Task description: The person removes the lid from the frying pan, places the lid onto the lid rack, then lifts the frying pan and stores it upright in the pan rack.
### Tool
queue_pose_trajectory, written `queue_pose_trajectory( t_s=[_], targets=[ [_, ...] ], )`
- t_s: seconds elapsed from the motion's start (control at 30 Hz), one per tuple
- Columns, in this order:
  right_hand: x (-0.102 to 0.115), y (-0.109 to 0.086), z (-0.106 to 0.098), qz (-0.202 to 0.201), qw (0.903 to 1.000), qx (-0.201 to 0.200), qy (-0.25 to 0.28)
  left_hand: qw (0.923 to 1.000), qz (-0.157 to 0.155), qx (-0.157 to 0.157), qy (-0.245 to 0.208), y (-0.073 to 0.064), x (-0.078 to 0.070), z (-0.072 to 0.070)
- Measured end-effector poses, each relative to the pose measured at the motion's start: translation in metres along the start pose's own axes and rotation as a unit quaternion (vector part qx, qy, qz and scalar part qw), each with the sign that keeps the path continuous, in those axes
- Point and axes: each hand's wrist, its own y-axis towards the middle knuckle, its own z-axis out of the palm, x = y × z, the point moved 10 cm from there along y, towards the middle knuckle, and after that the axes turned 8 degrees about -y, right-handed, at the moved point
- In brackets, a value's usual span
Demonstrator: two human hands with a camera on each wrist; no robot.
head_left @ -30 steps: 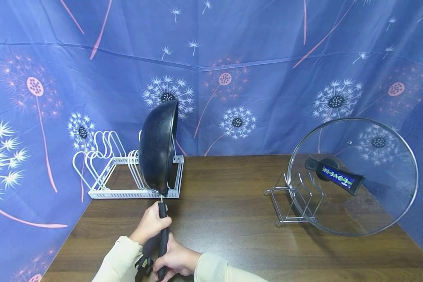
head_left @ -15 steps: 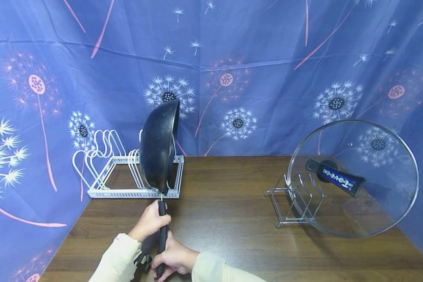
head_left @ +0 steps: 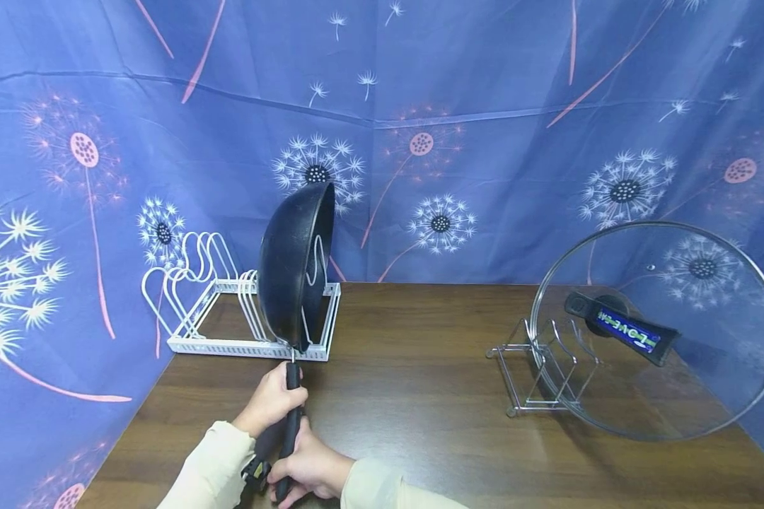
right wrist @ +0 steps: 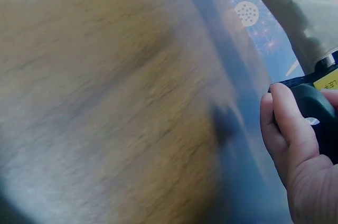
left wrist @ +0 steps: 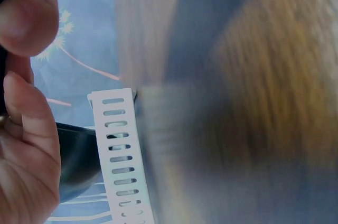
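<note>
A black wok (head_left: 293, 268) stands on its side in the right part of a white wire pan rack (head_left: 248, 346), its mouth facing right. One white wire loop shows in front of the wok's opening. My left hand (head_left: 271, 401) grips the upper part of the black handle (head_left: 293, 378), close to the bowl. Lower down, near the handle's end, my right hand (head_left: 312, 463) holds it with fingers wrapped round. In the left wrist view the rack's slotted rail (left wrist: 121, 160) lies beyond my left hand. In the right wrist view my right hand (right wrist: 296, 145) holds the handle's rounded end.
A large glass lid (head_left: 656, 403) with a black handle leans in a small chrome rack (head_left: 544, 405) on the right. Several loops (head_left: 172, 304) of the white rack rise left of the wok. A blue dandelion-print cloth (head_left: 484, 141) hangs behind the brown wooden table (head_left: 420, 382).
The head view has shifted slightly left. Against the rack, the handle's near end has swung a little left, and more of the wok's opening shows. Both hands keep their hold on the handle.
</note>
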Motion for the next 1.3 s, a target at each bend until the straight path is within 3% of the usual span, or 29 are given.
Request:
queue_pose_trajectory(
  t_s=[0.57, 1.0, 1.17, 1.3],
  targets=[
    [-0.004, 0.008, -0.001, 0.005, 0.9997, -0.024, -0.007, 0.9997, 0.003, 0.021, 0.01, 0.004, 0.003, 0.0],
    [-0.011, 0.011, -0.006, 0.002, 0.9993, -0.035, -0.015, 0.9998, -0.007, 0.016, 0.013, 0.004, 0.01, 0.004],
    [-0.004, 0.01, -0.013, -0.011, 0.9953, -0.064, -0.072, 0.9995, -0.015, 0.027, 0.009, 0.006, 0.011, 0.004],
    [0.005, 0.007, -0.019, -0.032, 0.9839, -0.093, -0.149, 0.9993, -0.018, 0.033, 0.007, 0.006, 0.012, 0.003]
  ],
)
